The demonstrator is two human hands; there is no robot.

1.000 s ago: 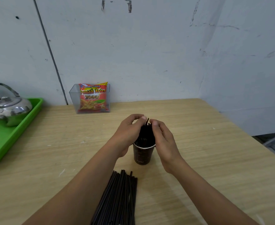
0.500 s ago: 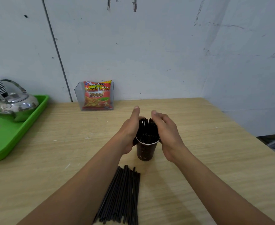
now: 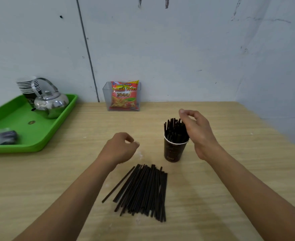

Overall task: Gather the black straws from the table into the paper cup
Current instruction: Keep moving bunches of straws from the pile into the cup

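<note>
Cup point(image 3: 173, 152) upright on table point(image 3: 230, 153), right of centre; straw bundle point(image 3: 173, 129) stands in it. Straw pile point(image 3: 143, 190) flat on table, nearer than cup, slightly left. Left hand point(image 3: 120, 148) left of cup, behind pile. Right hand point(image 3: 197, 131) just right of cup, beside bundle. Box point(image 3: 105, 94) at table's back edge by wall, packet point(image 3: 124, 95) inside. Tray point(image 3: 38, 136) far left; kettle point(image 3: 51, 102) on it, cup stack point(image 3: 27, 87) behind kettle.

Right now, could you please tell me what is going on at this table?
A person is partway through the gathering. The paper cup stands upright on the table with a bunch of straws in it. The right hand is beside their tops, fingers loosely curled; the left hand hovers empty above the table. A pile of straws lies in front of the cup, not yet gathered.
</note>
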